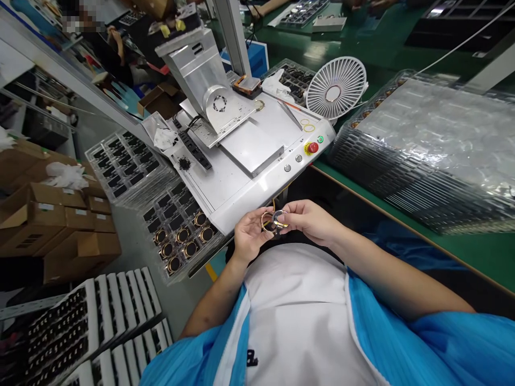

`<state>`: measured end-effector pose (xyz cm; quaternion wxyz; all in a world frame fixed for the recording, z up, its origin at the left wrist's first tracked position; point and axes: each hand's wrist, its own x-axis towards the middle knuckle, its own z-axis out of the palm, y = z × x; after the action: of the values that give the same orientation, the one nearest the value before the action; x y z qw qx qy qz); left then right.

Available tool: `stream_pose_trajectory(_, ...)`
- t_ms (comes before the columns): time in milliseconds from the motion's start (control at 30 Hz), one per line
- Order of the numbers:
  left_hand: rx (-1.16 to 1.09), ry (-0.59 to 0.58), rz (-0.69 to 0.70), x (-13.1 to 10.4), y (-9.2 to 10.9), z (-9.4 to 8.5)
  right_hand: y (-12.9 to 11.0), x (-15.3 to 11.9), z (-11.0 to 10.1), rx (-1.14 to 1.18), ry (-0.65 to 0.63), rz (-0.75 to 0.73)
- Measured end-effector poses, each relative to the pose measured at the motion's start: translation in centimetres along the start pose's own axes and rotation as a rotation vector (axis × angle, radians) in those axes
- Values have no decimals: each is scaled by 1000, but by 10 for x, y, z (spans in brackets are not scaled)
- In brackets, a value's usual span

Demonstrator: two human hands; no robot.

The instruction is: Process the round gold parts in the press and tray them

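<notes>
Close in front of my body, both hands meet just below the front edge of the white machine (257, 195). My left hand (250, 234) is closed on a gold-rimmed watch case ring (264, 221), gripping it by its side. Against its right part, my right hand (301, 219) pinches a small dark round part (278, 216) with a bright edge. The two parts overlap from this angle, and I cannot tell whether they are joined. To the left lies a clear tray (171, 236) holding several round gold-rimmed cases and dark square pieces.
A metal fixture (201, 75) stands on the machine, with a red stop button (313, 147) at its right front. A white fan (336, 88) and stacked clear trays (418, 145) are on the green bench to the right. Cardboard boxes (72, 220) and white racks (116, 305) are at left.
</notes>
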<state>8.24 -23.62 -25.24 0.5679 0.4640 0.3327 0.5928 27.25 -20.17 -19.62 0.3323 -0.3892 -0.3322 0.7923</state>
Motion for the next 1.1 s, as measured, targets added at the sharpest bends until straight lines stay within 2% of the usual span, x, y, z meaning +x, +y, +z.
stream_pose_trajectory(100,-2,5,-13,-2,-4,1,4,-4,12,36,44,-5)
stream_pose_trajectory(200,26,20,9,-4,-8,2,6,-7,21,12,97,-92)
stream_pose_trajectory(300,49,42,46,-5,-12,1,7,-8,26,-47,121,-172)
stream_pose_trajectory(433,64,48,98,-6,-14,0,7,-8,30,-108,129,-208)
stream_pose_trajectory(567,100,48,128,-7,-14,0,5,-7,32,-127,112,-210)
stream_pose_trajectory(800,164,72,101,-8,-15,-3,4,-4,29,-138,100,-212)
stream_pose_trajectory(967,144,33,129,-8,-16,-3,5,-4,27,-166,89,-209)
stream_pose_trajectory(1100,147,55,124,-8,-17,-3,6,-2,26,-163,93,-225)
